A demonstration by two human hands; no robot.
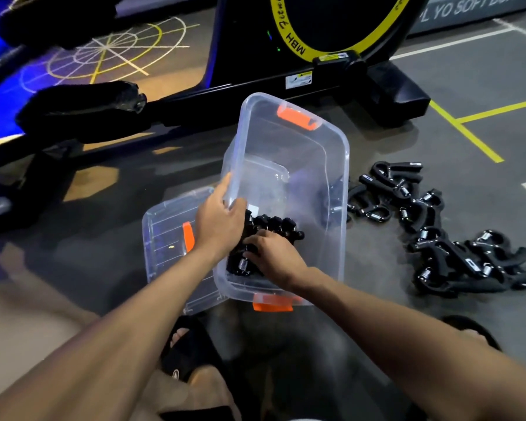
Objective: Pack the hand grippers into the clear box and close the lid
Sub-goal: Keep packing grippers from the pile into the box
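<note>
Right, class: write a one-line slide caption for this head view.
Both hands arrange hand grippers inside the clear box; more grippers and lid lie alongside.
</note>
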